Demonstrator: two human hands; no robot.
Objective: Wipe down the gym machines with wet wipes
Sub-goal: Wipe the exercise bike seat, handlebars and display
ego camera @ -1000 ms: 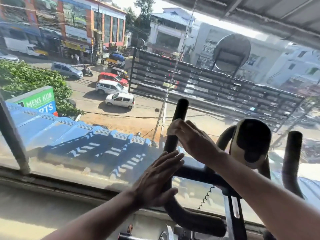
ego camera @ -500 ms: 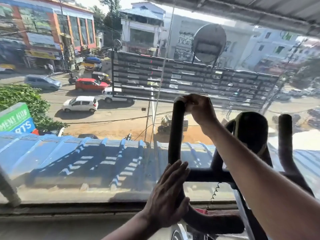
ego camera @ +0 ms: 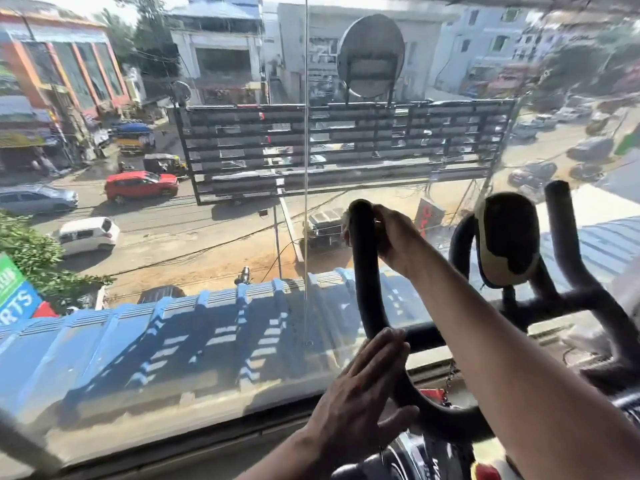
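A: Where the exercise bike stands against the window (ego camera: 207, 341), what lies around it?

B: The glass pane runs the full width. Beyond it: a blue corrugated roof (ego camera: 173, 341), a street with a red car (ego camera: 140, 186) and a white car (ego camera: 88, 234), and a slatted sign frame (ego camera: 346, 147). The bike's console (ego camera: 507, 237) sits between the two upright bar ends.

A: State the hand positions and the change.

B: The right hand (ego camera: 393, 235) is at the top of the left handlebar (ego camera: 367, 299), its fingers curled round the tip; a wipe cannot be made out beneath them. Half a second ago it sat in the same place. The left hand (ego camera: 360, 393) rests flat against the lower bend, fingers straight, as before. The view has shifted rightward.

A: Containers?

B: None discernible.
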